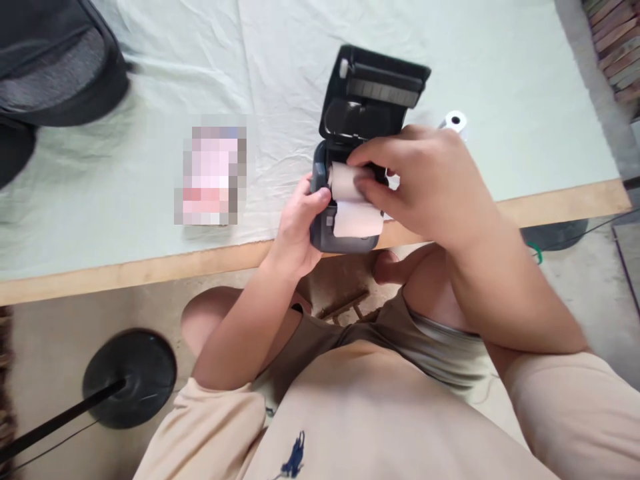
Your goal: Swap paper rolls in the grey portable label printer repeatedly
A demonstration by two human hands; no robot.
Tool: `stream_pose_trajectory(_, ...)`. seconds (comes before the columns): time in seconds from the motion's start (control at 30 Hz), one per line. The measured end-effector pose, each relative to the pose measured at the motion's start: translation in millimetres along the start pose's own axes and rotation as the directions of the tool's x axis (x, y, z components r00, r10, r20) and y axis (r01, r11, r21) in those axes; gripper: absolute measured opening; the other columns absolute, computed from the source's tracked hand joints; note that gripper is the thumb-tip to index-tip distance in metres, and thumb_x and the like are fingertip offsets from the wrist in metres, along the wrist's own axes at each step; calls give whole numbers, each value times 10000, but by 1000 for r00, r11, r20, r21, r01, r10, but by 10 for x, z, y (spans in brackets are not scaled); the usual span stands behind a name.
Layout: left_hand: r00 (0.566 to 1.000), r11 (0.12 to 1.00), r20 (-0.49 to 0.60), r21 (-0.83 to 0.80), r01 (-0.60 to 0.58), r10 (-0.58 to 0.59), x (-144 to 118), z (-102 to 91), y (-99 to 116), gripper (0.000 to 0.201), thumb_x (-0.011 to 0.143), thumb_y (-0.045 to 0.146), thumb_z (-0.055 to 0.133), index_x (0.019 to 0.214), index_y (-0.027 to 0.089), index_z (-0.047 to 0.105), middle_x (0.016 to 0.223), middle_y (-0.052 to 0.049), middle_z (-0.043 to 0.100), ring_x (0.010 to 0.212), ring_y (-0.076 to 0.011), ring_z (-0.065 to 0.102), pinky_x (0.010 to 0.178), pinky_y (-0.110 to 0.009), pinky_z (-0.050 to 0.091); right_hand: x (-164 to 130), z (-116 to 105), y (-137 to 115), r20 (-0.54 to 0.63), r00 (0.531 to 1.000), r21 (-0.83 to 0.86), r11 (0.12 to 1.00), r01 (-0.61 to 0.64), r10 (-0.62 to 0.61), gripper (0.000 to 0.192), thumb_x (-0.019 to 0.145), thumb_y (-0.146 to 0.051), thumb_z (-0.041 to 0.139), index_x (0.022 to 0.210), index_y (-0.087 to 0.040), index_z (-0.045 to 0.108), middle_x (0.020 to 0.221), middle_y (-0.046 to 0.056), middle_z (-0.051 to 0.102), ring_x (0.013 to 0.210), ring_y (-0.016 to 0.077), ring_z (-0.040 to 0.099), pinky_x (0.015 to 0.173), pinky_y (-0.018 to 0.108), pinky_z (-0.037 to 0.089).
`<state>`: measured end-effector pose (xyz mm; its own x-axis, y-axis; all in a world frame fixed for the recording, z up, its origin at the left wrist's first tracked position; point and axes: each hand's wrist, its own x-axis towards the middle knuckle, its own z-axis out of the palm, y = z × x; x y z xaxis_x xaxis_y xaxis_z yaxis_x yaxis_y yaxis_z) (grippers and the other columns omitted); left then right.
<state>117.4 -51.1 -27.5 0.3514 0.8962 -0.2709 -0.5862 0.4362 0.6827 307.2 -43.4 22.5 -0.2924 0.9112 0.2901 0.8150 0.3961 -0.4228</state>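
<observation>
A small dark grey printer [345, 237] sits at the table's near edge with its black lid [373, 90] swung up and open. A white paper roll [346, 180] lies in its bay, and a strip of paper [356, 220] hangs over the front. My left hand [297, 230] grips the printer's left side, thumb on its rim. My right hand [425, 183] reaches in from the right, fingers pressed on the paper roll.
The table [150, 263] is covered with a pale green cloth and has a wooden edge. A second paper roll [455, 122] stands behind my right hand. A blurred pink item [213, 175] lies to the left, a black bag [55, 63] at far left. A black stand base [130, 377] rests on the floor.
</observation>
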Motion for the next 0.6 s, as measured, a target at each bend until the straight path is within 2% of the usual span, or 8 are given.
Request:
stream_pose_trajectory(0.13, 1000, 998, -23, 61, 1, 0, -20, 23, -6, 168, 909, 261, 767, 1061, 232, 701, 873, -4, 715, 971, -233, 814, 876, -290, 639, 17, 68, 108, 73, 997, 18, 999, -36, 34, 177, 850, -402, 787, 986, -366, 681, 781, 30, 696, 826, 311, 688, 759, 463, 589)
stream_pose_trajectory(0.2, 1000, 997, -20, 82, -3, 4, -24, 22, -12, 136, 928, 265, 738, 1057, 240, 703, 863, -8, 718, 1018, -245, 817, 869, -279, 643, 0, 14, 68, 49, 999, -69, 997, -14, 18, 206, 800, -356, 799, 959, -358, 668, 703, 19, 645, 721, 287, 645, 661, 437, 551)
stream_pose_trajectory(0.27, 1000, 998, -10, 68, 14, -14, -22, 4, -13, 146, 928, 277, 736, 1066, 244, 705, 889, -13, 737, 1040, -253, 819, 882, -285, 646, -30, -97, -1, 31, 999, -70, 998, -4, 6, 266, 773, -304, 793, 1009, -363, 687, 759, 6, 691, 660, 250, 614, 601, 423, 512)
stream_pose_trajectory(0.37, 1000, 1000, 9, 15, 8, -8, -2, -33, 2, 151, 932, 306, 766, 1050, 224, 720, 944, -21, 770, 997, -244, 823, 880, -292, 654, -87, -231, -21, -143, 987, 307, 951, -22, 69, 389, 774, -242, 771, 1125, -380, 678, 993, -26, 778, 670, 189, 635, 557, 386, 466)
stream_pose_trajectory(0.43, 1000, 1000, 22, -10, -5, 6, 17, -41, 22, 153, 959, 328, 748, 1043, 201, 741, 990, -37, 798, 964, -240, 824, 837, -297, 668, -112, -206, 96, -305, 921, 603, 798, -9, 241, 382, 823, -250, 739, 1168, -388, 647, 975, -37, 759, 683, 169, 646, 513, 343, 429)
stream_pose_trajectory(0.47, 1000, 1000, 22, -19, -1, 1, 26, -36, 34, 159, 974, 333, 728, 1045, 192, 749, 1013, -47, 811, 973, -250, 827, 833, -312, 676, -117, -154, 192, -333, 884, 697, 717, -3, 327, 348, 859, -279, 725, 1176, -390, 633, 907, -37, 731, 676, 170, 646, 489, 323, 419)
stream_pose_trajectory(0.53, 1000, 999, -9, -38, 9, -10, 38, -12, 53, 159, 994, 313, 673, 1048, 189, 757, 1024, -60, 827, 1047, -285, 831, 881, -355, 689, -121, 0, 416, -264, 876, 781, 623, -52, 404, 352, 881, -350, 758, 1199, -383, 611, 945, -24, 716, 731, 179, 686, 524, 314, 504)
stream_pose_trajectory(0.6, 998, 999, -57, -53, 8, -11, 41, 19, 63, 173, 1015, 289, 613, 1048, 200, 758, 1003, -54, 833, 1160, -303, 815, 979, -385, 681, -128, 171, 608, -225, 902, 760, 646, -73, 367, 399, 874, -401, 809, 1203, -370, 586, 995, -11, 708, 806, 190, 707, 608, 325, 582)
